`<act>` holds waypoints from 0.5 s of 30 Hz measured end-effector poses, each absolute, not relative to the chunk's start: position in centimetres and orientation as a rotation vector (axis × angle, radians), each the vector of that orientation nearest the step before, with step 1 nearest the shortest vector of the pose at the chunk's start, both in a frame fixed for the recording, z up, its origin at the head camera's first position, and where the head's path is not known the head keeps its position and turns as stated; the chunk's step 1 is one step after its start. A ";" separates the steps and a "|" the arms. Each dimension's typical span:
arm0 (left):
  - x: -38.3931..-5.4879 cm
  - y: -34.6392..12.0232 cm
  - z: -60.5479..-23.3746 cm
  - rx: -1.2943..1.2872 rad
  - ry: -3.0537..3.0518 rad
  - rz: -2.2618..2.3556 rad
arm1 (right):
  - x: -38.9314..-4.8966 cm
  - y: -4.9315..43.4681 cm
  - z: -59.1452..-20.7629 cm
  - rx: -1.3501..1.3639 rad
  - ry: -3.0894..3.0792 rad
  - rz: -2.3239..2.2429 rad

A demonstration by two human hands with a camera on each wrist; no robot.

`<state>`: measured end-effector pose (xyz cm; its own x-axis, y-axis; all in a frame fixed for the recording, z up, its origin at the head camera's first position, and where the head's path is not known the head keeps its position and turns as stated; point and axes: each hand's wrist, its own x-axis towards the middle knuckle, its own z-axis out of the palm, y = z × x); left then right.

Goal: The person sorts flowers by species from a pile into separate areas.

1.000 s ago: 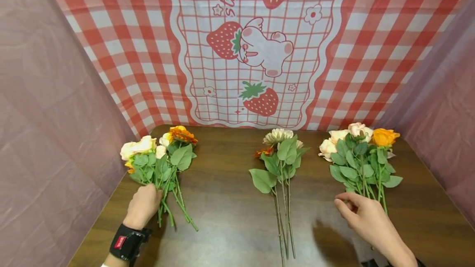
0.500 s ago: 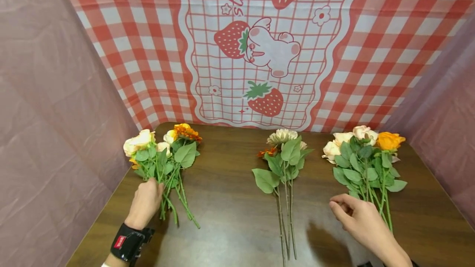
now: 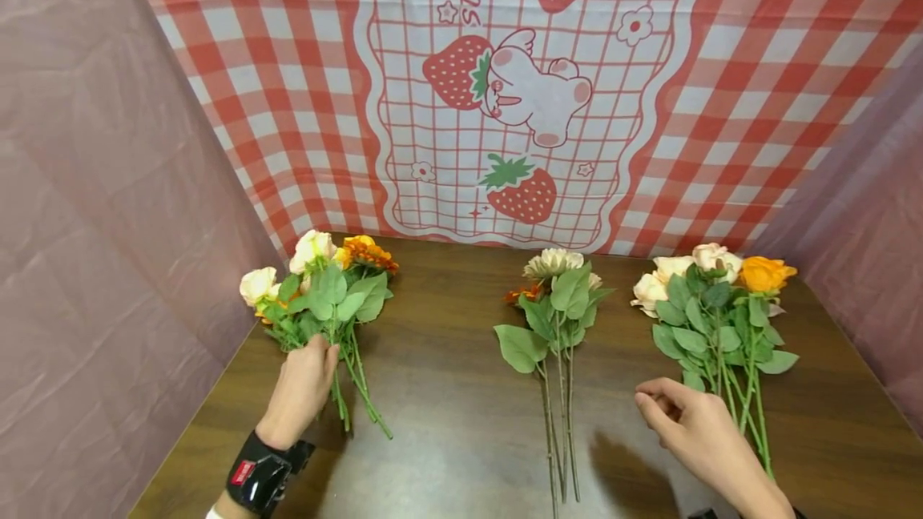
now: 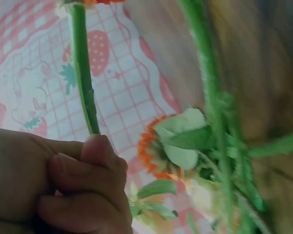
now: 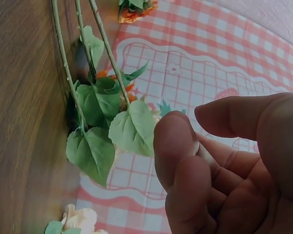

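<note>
My left hand [image 3: 301, 379] pinches a green stem [image 4: 83, 73] between thumb and curled fingers at the left bunch of artificial flowers [image 3: 369, 295]. A cream rose [image 3: 314, 250] stands above that hand, over the bunch's other blooms; its join to the pinched stem is hidden by leaves. An orange flower [image 4: 156, 148] lies beyond the fingers in the left wrist view. My right hand [image 3: 699, 431], fingers loosely bent and holding nothing, hovers in front of the right bunch of cream and orange roses [image 3: 714, 319]. Thumb and forefinger are apart in the right wrist view.
Between the hands, a middle group of flowers [image 3: 558, 319] lies on the brown wooden table [image 3: 447, 391], long stems toward me. A red-and-white checked strawberry cloth [image 3: 505, 126] hangs behind. Pinkish fabric [image 3: 108, 223] closes off both sides.
My left hand has moved slightly right and up, and a cream rose has risen and shifted right over the left bunch. The right hand stays nearly still while the head view shifts slightly.
</note>
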<state>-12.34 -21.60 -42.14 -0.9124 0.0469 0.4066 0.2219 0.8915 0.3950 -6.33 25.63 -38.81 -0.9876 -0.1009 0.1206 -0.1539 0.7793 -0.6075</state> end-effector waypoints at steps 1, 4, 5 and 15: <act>-12.3 -21.3 -42.0 -0.222 -2.646 -0.624 | -6.3 25.6 -38.9 0.213 -2.879 0.995; -12.3 -20.4 -41.6 -0.298 -2.570 -0.637 | -6.2 25.3 -39.0 0.237 -2.862 0.993; -12.3 -20.1 -41.4 -0.328 -2.544 -0.644 | -6.2 25.1 -39.0 0.247 -2.861 1.001; -11.4 -15.7 -39.7 -0.547 -2.417 -0.704 | -6.2 22.3 -38.5 0.387 -2.882 1.084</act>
<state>-11.43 -15.75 -39.67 -0.7611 0.2212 0.6098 0.5142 0.7788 0.3593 -6.16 22.34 -38.54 -0.9682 -0.2181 0.1225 -0.2448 0.7252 -0.6436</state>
